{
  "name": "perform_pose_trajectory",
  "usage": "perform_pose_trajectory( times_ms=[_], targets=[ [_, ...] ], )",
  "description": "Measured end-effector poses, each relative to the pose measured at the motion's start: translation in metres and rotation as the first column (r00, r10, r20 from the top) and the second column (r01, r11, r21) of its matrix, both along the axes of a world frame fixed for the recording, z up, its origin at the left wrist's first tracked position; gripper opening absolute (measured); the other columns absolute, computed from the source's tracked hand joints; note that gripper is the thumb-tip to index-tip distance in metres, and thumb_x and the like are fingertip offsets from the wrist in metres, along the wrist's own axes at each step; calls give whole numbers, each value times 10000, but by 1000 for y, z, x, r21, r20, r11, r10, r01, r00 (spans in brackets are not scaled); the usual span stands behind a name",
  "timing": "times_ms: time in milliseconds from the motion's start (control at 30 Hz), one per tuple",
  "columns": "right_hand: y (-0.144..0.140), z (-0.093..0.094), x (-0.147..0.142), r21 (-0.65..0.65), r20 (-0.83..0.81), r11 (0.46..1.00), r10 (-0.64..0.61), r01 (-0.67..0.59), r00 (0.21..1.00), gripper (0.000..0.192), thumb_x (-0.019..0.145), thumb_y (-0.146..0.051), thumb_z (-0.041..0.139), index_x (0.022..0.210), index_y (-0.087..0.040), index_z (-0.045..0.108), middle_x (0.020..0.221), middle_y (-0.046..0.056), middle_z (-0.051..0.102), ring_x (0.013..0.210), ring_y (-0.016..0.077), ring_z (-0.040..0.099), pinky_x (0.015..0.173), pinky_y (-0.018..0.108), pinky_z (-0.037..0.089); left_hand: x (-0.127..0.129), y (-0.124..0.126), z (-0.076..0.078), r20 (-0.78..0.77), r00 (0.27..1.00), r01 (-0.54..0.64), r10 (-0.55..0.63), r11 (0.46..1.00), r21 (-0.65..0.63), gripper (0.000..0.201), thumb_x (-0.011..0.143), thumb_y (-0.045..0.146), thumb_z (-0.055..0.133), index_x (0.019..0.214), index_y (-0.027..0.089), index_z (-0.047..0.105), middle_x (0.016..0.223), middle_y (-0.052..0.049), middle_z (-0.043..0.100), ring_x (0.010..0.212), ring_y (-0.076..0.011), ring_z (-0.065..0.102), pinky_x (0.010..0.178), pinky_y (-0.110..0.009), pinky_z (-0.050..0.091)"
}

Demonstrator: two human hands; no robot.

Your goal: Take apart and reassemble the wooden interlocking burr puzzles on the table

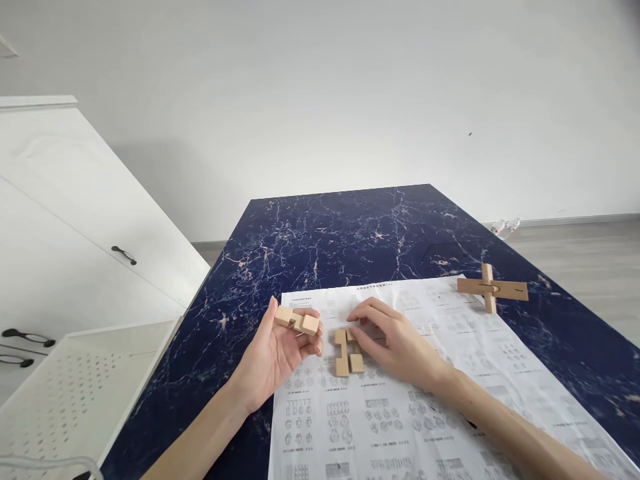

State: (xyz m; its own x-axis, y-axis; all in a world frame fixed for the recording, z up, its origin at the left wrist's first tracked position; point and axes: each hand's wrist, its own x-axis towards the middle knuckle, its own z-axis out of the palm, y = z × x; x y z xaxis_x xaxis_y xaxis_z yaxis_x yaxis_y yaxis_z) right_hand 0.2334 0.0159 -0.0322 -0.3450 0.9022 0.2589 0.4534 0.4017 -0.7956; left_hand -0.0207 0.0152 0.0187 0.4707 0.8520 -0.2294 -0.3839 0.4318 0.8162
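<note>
A: Item one?

B: Notched wooden block [297, 321] — pale wood, short, with a cut-out step along one side. It lies across the fingers of the left hand [280, 350], which is palm-up and curled loosely round it, thumb beside its left end. The hand hovers over the left edge of the instruction sheet [450, 373], towards the desk's left side.

A: Item two?

B: Two notched wooden pieces [347, 352], same pale wood, lying side by side and touching on the sheet, just right of the left hand. One is a long bar with a notch in its side; the other is shorter and squarer at its near end.

A: And the right hand?

B: Right hand [395, 340], palm down, fingers stretched out and resting flat, fingertips [356, 331] on the far end of those two pieces. It presses or steadies rather than grips; nothing is closed inside it.

A: What carries all this?

B: The sheet — white paper printed with rows of small puzzle diagrams, creased, spread over the near right part of the desk [325, 247]. The desk top is dark blue with pale marble veining.

A: Other stock?

B: Assembled wooden cross [491, 288], two bars joined at right angles, at the sheet's far right corner, well apart from both hands. Off the desk's left edge: a white perforated basket [70, 393] and, beyond it, white cabinet doors [75, 227] with dark handles.
</note>
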Motion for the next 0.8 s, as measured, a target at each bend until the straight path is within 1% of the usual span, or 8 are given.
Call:
perform_pose_trajectory(
  times_ms=[100, 167, 267, 333, 400, 500, 633, 800],
  targets=[
    [-1, 1, 0, 41, 36, 998, 43, -44, 998, 126, 1067, -257, 573, 1147, -260, 670, 1190, 90, 661, 1029, 247, 683, 880, 432, 605, 3, -1, 2, 48, 999, -6, 8, 999, -48, 649, 1025, 731, 491, 991, 130, 732, 920, -86, 655, 727, -169, 579, 771, -326, 510],
    [-1, 2, 0, 78, 59, 995, 54, -59, 997, 109, 1059, -266, 601, 1143, -256, 670, 1182, 93, 664, 1061, 263, 675, 912, 455, 599, 2, -1, 0, 3, 1000, -28, 28, 999, -21, 671, 1023, 749, 466, 985, 131, 725, 910, -80, 640, 716, -165, 552, 749, -323, 493],
    [-1, 2, 0, 93, 73, 994, 58, -65, 996, 100, 1054, -263, 616, 1138, -252, 668, 1187, 97, 667, 1068, 269, 674, 917, 462, 597, 0, -3, -4, -233, 963, -89, 136, 975, 202, 688, 1004, 780, 472, 1103, 148, 727, 901, -72, 630, 807, -200, 566, 822, -345, 490],
    [0, 1, 0, 89, 69, 994, 59, -65, 996, 100, 1063, -265, 607, 1138, -254, 672, 1185, 95, 671, 1064, 267, 677, 922, 457, 594, -2, -4, -6, -395, 895, -48, 206, 926, 373, 644, 968, 750, 591, 1243, 177, 695, 976, -78, 649, 923, -229, 594, 905, -363, 488],
    [1, 0, 0, 91, 55, 994, 62, -67, 997, 115, 1078, -262, 582, 1151, -257, 671, 1183, 91, 676, 1064, 262, 678, 935, 450, 586, -4, -6, -7, -464, 864, 32, 197, 898, 439, 620, 916, 658, 746, 1332, 210, 640, 1080, -86, 655, 1011, -249, 614, 940, -377, 497],
    [3, -1, 0, 67, 22, 996, 64, -66, 998, 139, 1097, -249, 537, 1153, -253, 664, 1170, 84, 682, 1042, 249, 674, 930, 434, 570, -4, -7, -7, -429, 897, 98, 107, 898, 430, 624, 886, 492, 848, 1391, 242, 581, 1151, -89, 653, 1079, -261, 632, 919, -378, 529],
    [4, 2, 1, -44, -48, 999, 3, -5, 999, 149, 1103, -281, 517, 1062, -243, 655, 1053, 56, 689, 892, 215, 649, 819, 385, 543, -2, -8, -8, -363, 929, 88, 73, 909, 408, 625, 907, 340, 854, 1459, 262, 571, 1271, -105, 673, 1178, -275, 645, 1011, -414, 532],
    [6, 5, 3, -148, -95, 986, -92, 77, 991, 203, 1096, -372, 524, 1031, -241, 666, 967, 44, 708, 809, 213, 623, 746, 364, 497, -5, -5, -5, -81, 994, -60, 74, 985, 161, 487, 1006, 327, 739, 1471, 213, 652, 1460, -120, 643, 1123, -218, 689, 1082, -376, 537]
  ],
)
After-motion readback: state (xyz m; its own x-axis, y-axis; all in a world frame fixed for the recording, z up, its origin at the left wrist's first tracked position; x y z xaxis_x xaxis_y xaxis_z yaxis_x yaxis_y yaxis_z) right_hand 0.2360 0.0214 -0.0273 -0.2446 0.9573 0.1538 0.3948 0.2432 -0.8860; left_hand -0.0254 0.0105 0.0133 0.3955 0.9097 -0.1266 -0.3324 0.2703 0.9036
